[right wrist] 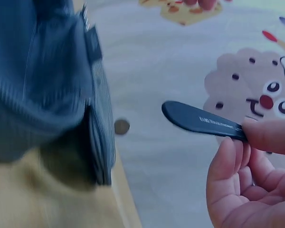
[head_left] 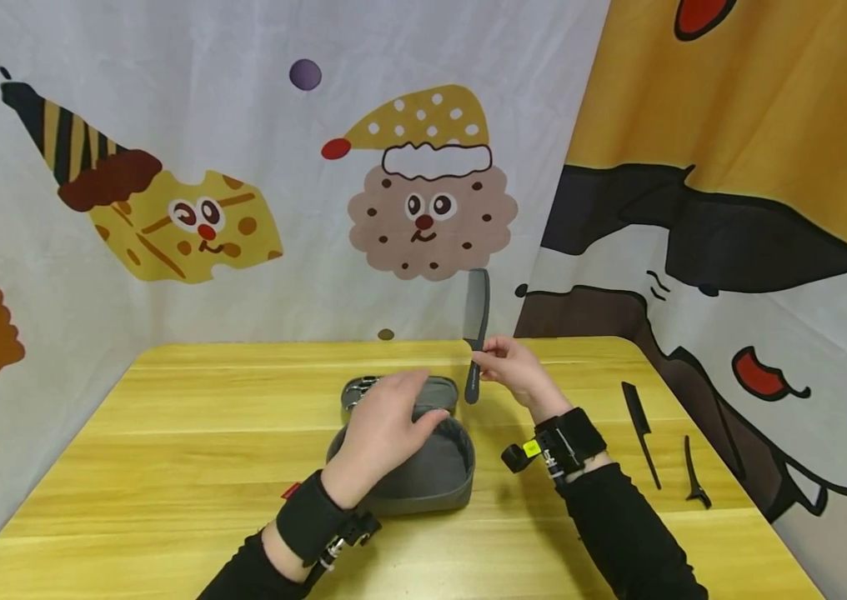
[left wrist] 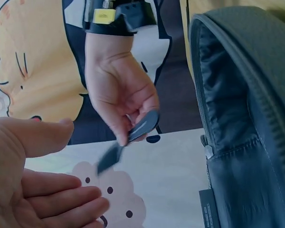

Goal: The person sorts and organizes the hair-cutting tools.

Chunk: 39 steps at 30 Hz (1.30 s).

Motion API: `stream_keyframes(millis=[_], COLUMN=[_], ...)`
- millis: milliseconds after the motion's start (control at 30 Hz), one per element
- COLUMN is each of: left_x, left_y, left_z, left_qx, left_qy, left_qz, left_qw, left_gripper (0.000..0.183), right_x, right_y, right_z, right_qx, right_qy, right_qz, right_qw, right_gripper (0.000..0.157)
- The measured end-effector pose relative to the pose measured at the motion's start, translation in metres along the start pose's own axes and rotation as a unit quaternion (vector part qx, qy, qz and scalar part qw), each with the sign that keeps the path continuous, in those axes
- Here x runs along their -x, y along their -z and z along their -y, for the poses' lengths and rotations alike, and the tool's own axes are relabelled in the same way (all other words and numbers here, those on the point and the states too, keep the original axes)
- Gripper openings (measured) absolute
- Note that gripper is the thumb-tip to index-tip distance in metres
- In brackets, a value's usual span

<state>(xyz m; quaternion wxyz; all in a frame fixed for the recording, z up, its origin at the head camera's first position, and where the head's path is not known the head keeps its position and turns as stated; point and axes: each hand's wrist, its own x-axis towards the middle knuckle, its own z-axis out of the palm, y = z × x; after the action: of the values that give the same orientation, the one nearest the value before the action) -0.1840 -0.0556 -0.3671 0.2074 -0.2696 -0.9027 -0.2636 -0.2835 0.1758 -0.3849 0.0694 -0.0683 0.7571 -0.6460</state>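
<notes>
My right hand (head_left: 519, 372) pinches a dark grey comb (head_left: 478, 308) by its handle, between thumb and fingers. The comb stands upright in the head view, teeth end up, above the back of the table. In the right wrist view the rounded handle (right wrist: 199, 121) points away from the fingertips. My left hand (head_left: 388, 429) hovers over a grey zippered case (head_left: 423, 505), its fingers extended and holding nothing. The case lies unzipped, and its lid (head_left: 442, 392) is folded back. Dark lining (left wrist: 232, 109) shows inside the case in the left wrist view.
On the table's right side lie a black rat-tail comb (head_left: 637, 408) and a black hair clip (head_left: 696, 492). Some shiny metal items (head_left: 360, 388) sit in the case's lid. A printed curtain (head_left: 243, 83) hangs behind the wooden table (head_left: 168, 467).
</notes>
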Motion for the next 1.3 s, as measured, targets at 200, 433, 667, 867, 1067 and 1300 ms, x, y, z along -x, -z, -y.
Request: stream_keyframes(millis=[200, 433, 667, 867, 1067, 1300], left_x=[0.001, 0.001, 0.001, 0.002, 0.003, 0.003], left_y=[-0.002, -0.004, -0.006, -0.007, -0.009, -0.011], left_z=[0.006, 0.012, 0.013, 0.014, 0.014, 0.015], left_qx=[-0.037, -0.068, -0.091, -0.099, -0.102, -0.106], left_qy=[-0.035, -0.070, -0.087, -0.100, -0.116, -0.123], left_qz=[-0.081, -0.136, -0.167, -0.185, -0.205, -0.213], left_qw=[0.9954, 0.9858, 0.9779, 0.9727, 0.9666, 0.9635], left_gripper=[0.056, 0.057, 0.047, 0.043, 0.038, 0.034], right_x=[0.009, 0.017, 0.025, 0.031, 0.033, 0.034], right_y=[-0.015, -0.033, -0.048, -0.058, -0.064, -0.068], right_z=[0.011, 0.018, 0.024, 0.029, 0.027, 0.023], right_qx=[-0.079, -0.105, -0.128, -0.137, -0.127, -0.115], right_qy=[0.015, 0.042, 0.061, 0.075, 0.089, 0.087], right_qz=[-0.015, 0.010, 0.053, 0.071, 0.072, 0.068], right_qw=[0.997, 0.994, 0.989, 0.985, 0.985, 0.987], right_gripper=[0.011, 0.009, 0.005, 0.003, 0.006, 0.009])
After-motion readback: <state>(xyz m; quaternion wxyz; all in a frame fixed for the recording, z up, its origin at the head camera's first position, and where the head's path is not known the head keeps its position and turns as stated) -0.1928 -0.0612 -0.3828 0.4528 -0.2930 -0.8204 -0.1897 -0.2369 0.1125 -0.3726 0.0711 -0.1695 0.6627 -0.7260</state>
